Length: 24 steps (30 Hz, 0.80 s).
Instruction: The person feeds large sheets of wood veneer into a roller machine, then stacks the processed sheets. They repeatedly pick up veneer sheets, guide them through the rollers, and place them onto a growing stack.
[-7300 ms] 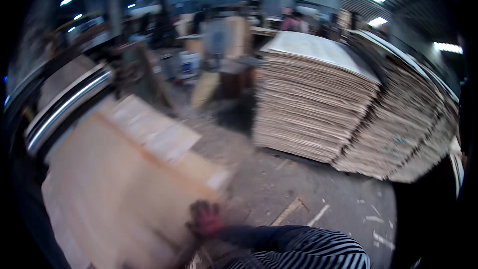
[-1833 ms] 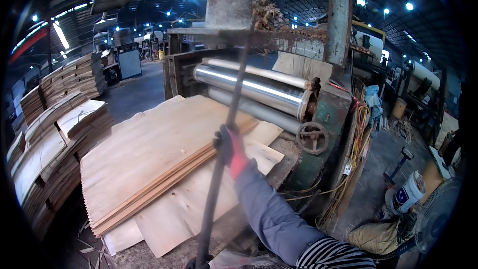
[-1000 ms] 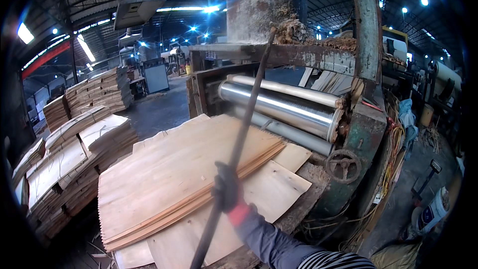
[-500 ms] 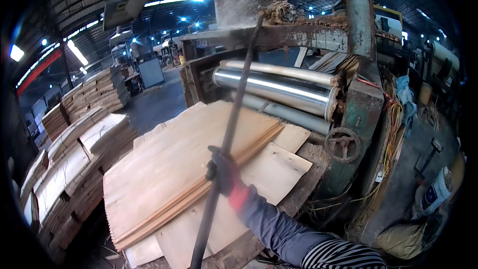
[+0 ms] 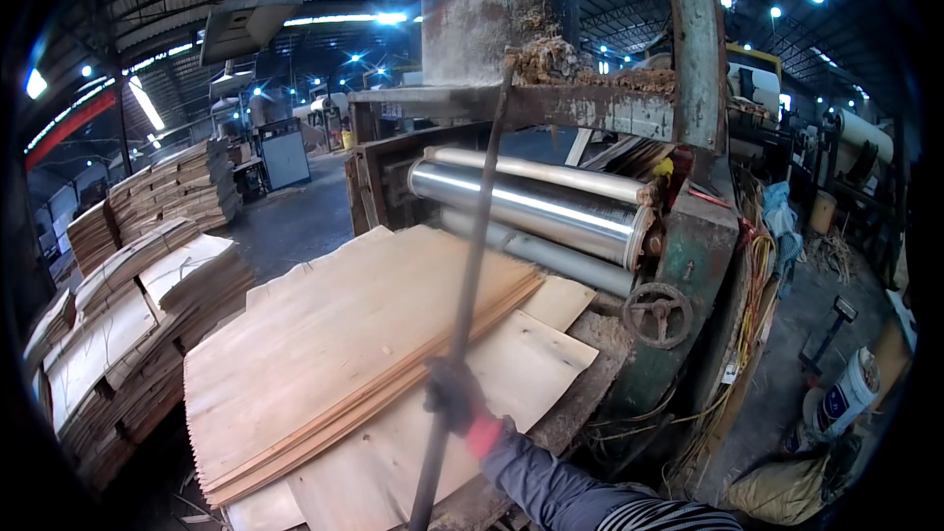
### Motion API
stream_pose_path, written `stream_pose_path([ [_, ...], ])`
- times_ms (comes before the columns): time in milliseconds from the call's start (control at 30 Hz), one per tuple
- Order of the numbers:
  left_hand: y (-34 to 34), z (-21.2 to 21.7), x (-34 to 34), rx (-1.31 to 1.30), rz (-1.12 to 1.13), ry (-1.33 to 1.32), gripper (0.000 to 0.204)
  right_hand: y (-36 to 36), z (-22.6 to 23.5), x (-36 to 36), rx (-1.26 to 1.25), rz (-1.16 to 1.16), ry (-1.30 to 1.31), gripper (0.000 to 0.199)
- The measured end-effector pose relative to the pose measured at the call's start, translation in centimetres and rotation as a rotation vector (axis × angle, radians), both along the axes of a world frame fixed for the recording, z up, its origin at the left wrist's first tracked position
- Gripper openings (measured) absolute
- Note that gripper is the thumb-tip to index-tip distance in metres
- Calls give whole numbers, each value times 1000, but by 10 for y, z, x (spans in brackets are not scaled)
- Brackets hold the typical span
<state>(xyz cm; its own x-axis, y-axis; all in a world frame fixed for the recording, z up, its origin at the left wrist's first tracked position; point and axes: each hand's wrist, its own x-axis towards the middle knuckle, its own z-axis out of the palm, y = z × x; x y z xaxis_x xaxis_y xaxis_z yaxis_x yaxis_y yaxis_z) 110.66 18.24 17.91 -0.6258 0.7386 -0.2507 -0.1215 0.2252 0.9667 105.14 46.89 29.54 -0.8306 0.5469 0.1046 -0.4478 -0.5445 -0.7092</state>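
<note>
My right hand (image 5: 454, 398), in a dark glove with a red cuff, is closed round a long, thin dark pole (image 5: 479, 226). The pole slants up over the wood, its far end against crumbly brown debris (image 5: 547, 57) on the machine's crossbeam (image 5: 615, 108). Beneath the hand lie loose pale veneer sheets (image 5: 531, 359). A thicker stack of veneer sheets (image 5: 344, 324) with jagged edges lies to their left. My left hand is out of view.
Beyond the stack are shiny metal rollers (image 5: 531, 211), with a handwheel (image 5: 658, 316) at the right. Bundled veneer piles (image 5: 108, 334) stand at left. Cables (image 5: 752, 280), a white bucket (image 5: 848, 391) and a sack (image 5: 782, 490) are at right.
My right hand has moved lower, nearer me, still round the pole. The pole's far end stays at the debris. The view has shifted slightly. A small yellow patch now shows by the rollers' right end.
</note>
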Motion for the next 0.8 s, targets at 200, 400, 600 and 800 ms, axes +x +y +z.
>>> stream_pose_path([
  [200,7,-1,-6,21,-22,-74,27,5,-1,-6,46,-168,-65,22],
  [400,5,-16,-4,65,-48,-168,25,4,4,8,42,-238,-183,25],
  [600,3,-37,0,74,-77,-254,23,-37,-18,45,31,-168,-184,40],
  [800,-12,-54,10,77,-106,-364,22,-24,21,49,177,-318,-140,37],
])
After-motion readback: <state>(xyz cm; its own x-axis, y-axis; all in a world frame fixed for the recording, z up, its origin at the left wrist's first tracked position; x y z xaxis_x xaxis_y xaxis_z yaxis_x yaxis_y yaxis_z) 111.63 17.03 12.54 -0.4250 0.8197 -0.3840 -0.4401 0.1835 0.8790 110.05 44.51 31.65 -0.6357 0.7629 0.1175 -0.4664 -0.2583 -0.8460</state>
